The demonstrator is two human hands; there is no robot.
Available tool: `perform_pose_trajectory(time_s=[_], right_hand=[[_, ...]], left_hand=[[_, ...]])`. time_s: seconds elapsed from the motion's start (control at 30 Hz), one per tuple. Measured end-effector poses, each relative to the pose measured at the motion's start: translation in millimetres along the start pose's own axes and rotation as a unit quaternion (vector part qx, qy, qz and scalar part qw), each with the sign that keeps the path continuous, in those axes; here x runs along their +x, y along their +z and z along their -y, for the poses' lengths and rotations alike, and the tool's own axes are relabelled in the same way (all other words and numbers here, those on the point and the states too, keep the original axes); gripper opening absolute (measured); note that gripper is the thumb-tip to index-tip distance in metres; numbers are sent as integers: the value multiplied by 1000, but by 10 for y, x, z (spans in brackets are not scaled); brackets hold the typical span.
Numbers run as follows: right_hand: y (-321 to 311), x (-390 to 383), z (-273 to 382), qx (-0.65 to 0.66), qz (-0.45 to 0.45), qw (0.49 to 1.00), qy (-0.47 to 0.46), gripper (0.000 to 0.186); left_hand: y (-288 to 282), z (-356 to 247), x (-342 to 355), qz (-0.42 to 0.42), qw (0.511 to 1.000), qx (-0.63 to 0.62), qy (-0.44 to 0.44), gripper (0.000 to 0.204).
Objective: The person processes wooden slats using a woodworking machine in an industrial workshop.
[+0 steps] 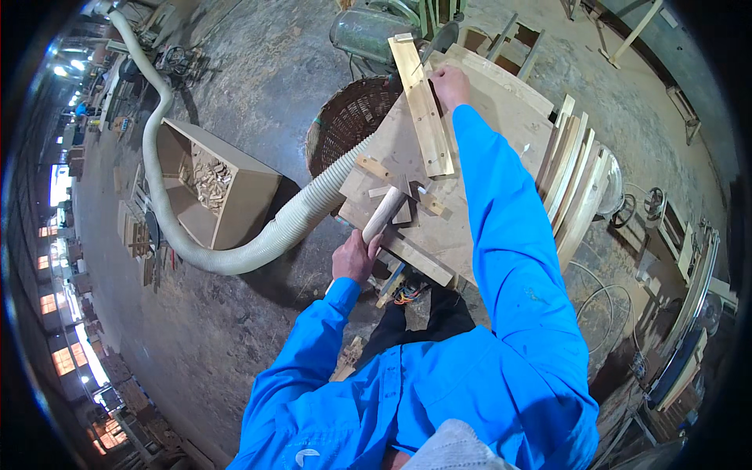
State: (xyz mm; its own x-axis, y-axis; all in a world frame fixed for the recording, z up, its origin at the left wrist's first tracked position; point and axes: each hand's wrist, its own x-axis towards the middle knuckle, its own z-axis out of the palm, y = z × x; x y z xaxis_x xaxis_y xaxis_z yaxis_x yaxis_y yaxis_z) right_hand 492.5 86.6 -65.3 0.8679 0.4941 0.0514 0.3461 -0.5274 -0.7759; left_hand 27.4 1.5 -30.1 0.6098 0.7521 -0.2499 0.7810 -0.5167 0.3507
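Observation:
My left hand [356, 254] is closed round a pale, rounded wooden rod [384, 213] near the table's front left edge. The rod slants away from me, and its far end lies by a small wooden jig [409, 193] of crossed strips. At the far side my right hand [450, 84] is curled, fingers closed, beside a long wooden board [424, 110] with dark screw holes. Whatever its fingers may hold is hidden. Just beyond that hand, a round saw blade [443, 39] stands at the far end of the worktable [489, 117].
Several wooden strips [565, 168] lie along the table's right edge. A wicker basket [348, 117] stands at the left, beside a ribbed hose [290, 227]. Farther left is a wooden box [247, 160] holding scraps. A green motor [364, 33] is behind the table.

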Motion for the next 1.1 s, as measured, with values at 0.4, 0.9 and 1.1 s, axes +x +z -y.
perform_pose_trajectory(time_s=[0.4,0.9,1.1], right_hand=[[-247,-996,90,101,-40,994,-7,45],[-308,-4785,971,105,196,912,-344,24],[-166,-5034,1414,17,290,846,-447,50]], left_hand=[[-39,243,-166,-9,999,-28,17,57],[-221,553,-1070,-149,868,-474,14,49],[124,1476,-1718,-148,753,-637,-73,36]])
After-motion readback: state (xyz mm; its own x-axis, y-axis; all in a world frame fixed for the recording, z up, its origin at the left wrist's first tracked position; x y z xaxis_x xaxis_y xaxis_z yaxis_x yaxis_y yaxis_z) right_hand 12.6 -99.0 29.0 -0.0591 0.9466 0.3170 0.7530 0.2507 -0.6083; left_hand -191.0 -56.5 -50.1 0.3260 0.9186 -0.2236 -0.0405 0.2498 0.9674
